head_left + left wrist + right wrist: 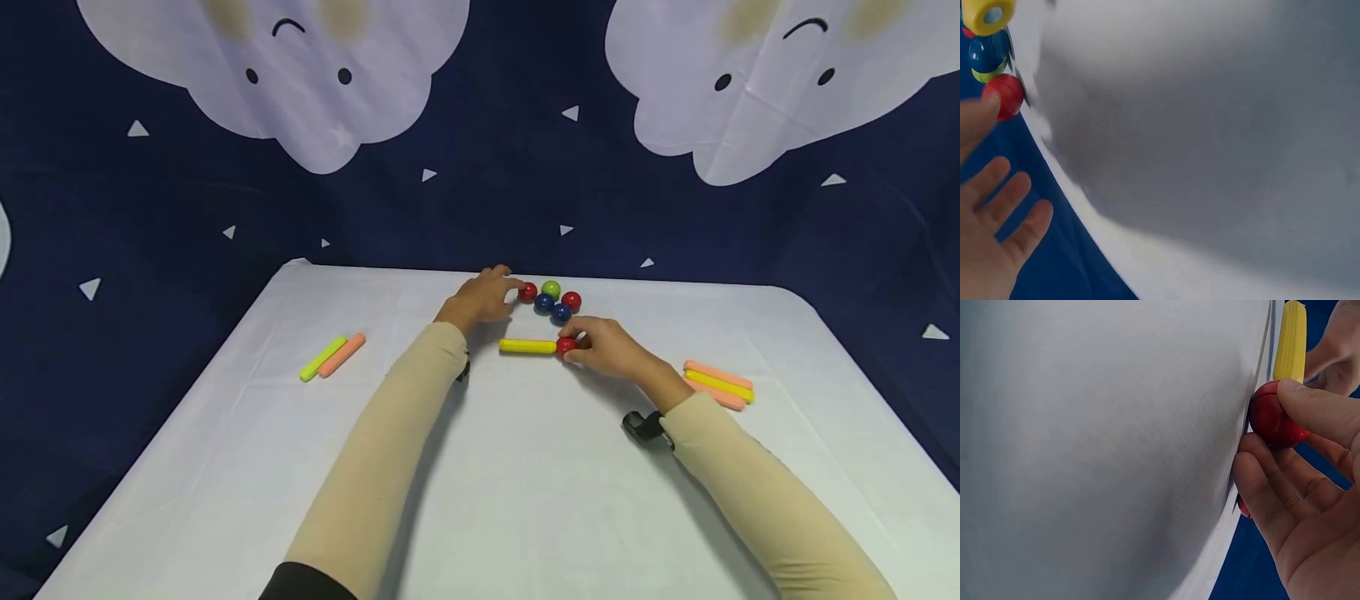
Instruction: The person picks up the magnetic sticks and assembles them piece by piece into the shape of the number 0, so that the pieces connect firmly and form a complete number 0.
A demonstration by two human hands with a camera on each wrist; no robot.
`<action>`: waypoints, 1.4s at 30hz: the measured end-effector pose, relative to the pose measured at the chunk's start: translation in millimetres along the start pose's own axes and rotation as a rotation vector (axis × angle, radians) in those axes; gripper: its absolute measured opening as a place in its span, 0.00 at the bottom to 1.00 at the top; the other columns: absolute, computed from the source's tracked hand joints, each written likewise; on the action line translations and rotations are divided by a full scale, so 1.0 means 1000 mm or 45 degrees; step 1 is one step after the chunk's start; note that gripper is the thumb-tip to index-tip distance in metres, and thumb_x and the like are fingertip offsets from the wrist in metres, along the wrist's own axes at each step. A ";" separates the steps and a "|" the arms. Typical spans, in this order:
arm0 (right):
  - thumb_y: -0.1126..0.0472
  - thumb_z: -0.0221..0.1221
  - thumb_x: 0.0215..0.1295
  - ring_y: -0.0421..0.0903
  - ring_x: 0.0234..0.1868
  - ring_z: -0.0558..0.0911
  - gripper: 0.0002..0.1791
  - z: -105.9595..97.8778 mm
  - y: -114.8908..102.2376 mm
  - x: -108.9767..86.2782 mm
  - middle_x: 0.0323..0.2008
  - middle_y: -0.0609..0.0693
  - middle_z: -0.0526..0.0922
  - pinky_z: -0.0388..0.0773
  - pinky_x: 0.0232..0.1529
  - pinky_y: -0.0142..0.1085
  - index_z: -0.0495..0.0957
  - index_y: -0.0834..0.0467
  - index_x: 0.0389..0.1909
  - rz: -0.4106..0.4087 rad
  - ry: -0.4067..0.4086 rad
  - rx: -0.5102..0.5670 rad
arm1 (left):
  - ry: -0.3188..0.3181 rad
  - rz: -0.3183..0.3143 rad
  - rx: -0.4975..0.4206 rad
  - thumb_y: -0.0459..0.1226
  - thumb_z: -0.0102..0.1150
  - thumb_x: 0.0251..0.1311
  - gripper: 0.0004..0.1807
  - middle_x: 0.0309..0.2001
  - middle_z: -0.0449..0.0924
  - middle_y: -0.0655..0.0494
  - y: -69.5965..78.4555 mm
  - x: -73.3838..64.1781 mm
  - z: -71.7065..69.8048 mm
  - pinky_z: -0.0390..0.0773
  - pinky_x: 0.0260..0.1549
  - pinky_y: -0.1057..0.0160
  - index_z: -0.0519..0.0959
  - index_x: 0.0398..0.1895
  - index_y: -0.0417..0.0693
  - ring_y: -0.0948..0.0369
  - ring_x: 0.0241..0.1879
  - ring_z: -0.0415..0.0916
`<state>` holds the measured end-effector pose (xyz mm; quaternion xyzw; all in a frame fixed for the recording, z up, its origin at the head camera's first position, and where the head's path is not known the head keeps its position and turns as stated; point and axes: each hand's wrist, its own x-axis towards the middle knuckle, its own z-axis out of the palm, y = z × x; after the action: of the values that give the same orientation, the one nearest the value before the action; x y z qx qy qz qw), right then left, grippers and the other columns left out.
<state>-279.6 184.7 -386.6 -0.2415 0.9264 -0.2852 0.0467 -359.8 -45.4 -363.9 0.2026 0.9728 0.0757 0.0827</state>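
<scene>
My right hand (609,348) pinches a red ball (565,347) between thumb and fingers. The ball sits against the right end of a yellow ribbed stick (528,346) lying on the table; the right wrist view shows ball (1269,419) and stick (1291,340) end to end. Farther back, my left hand (483,298) reaches to a second red ball (529,293), one fingertip right at it, the other fingers spread loosely. Beside that ball are a green ball (551,289), two blue balls (544,304) and another red ball (572,301).
On the left of the white table (495,500) lie a lime-green stick (322,359) and an orange stick (342,356). Two orange sticks (718,373) with a yellow stick (720,387) between them lie at the right. A dark blue backdrop (517,167) rises behind the table's far edge.
</scene>
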 end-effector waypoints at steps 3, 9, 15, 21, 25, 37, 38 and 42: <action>0.65 0.67 0.60 0.48 0.39 0.84 0.13 0.000 -0.002 0.001 0.46 0.58 0.85 0.82 0.43 0.41 0.80 0.59 0.46 -0.002 0.002 0.010 | 0.065 -0.022 -0.054 0.40 0.56 0.68 0.26 0.72 0.62 0.52 -0.004 0.000 0.001 0.71 0.66 0.51 0.71 0.69 0.59 0.53 0.70 0.63; 0.65 0.67 0.60 0.48 0.39 0.84 0.14 0.000 0.000 0.002 0.46 0.58 0.85 0.82 0.43 0.41 0.80 0.59 0.47 -0.005 0.001 0.003 | 0.025 0.053 -0.150 0.35 0.56 0.66 0.31 0.75 0.58 0.52 -0.007 -0.002 0.003 0.67 0.69 0.51 0.65 0.73 0.59 0.52 0.72 0.62; 0.66 0.66 0.61 0.49 0.39 0.84 0.13 0.000 0.000 0.002 0.46 0.59 0.85 0.82 0.43 0.42 0.80 0.59 0.46 -0.016 -0.007 0.017 | 0.041 0.033 -0.174 0.35 0.56 0.67 0.25 0.67 0.70 0.51 -0.008 -0.003 0.004 0.69 0.66 0.55 0.71 0.68 0.55 0.55 0.64 0.69; 0.65 0.66 0.61 0.49 0.40 0.84 0.13 -0.001 -0.002 0.002 0.46 0.58 0.85 0.82 0.45 0.43 0.80 0.59 0.46 0.008 -0.015 -0.005 | 0.135 -0.076 -0.234 0.38 0.60 0.66 0.09 0.48 0.80 0.55 -0.011 -0.006 0.004 0.74 0.50 0.57 0.77 0.48 0.52 0.57 0.45 0.73; 0.65 0.66 0.61 0.49 0.41 0.84 0.13 -0.001 -0.002 0.001 0.46 0.58 0.85 0.82 0.45 0.44 0.80 0.59 0.46 0.008 -0.010 -0.013 | 0.134 -0.066 -0.205 0.38 0.62 0.64 0.12 0.49 0.81 0.53 -0.013 -0.008 0.003 0.75 0.51 0.57 0.78 0.51 0.52 0.58 0.46 0.74; 0.66 0.66 0.61 0.50 0.41 0.85 0.13 0.001 -0.001 0.000 0.47 0.59 0.85 0.82 0.45 0.43 0.79 0.59 0.46 0.003 -0.003 -0.010 | 0.083 -0.020 -0.187 0.38 0.63 0.64 0.21 0.57 0.79 0.51 -0.018 -0.011 0.011 0.74 0.58 0.57 0.78 0.60 0.53 0.57 0.52 0.73; 0.66 0.66 0.61 0.51 0.41 0.85 0.13 0.001 -0.001 0.000 0.47 0.59 0.85 0.82 0.45 0.43 0.79 0.59 0.46 0.001 -0.004 -0.008 | 0.092 -0.027 -0.204 0.37 0.64 0.63 0.21 0.56 0.80 0.51 -0.019 -0.012 0.011 0.74 0.58 0.57 0.78 0.60 0.52 0.57 0.52 0.74; 0.65 0.67 0.60 0.51 0.42 0.85 0.13 -0.002 -0.002 0.000 0.46 0.59 0.85 0.82 0.44 0.42 0.79 0.58 0.46 0.015 -0.008 -0.004 | 0.113 -0.029 -0.259 0.37 0.66 0.60 0.20 0.53 0.82 0.51 -0.023 -0.019 0.010 0.75 0.57 0.57 0.80 0.57 0.51 0.56 0.50 0.75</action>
<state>-279.1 184.3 -384.4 -0.2371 0.9280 -0.2829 0.0510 -350.2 -73.0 -374.9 0.1783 0.9651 0.1821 0.0605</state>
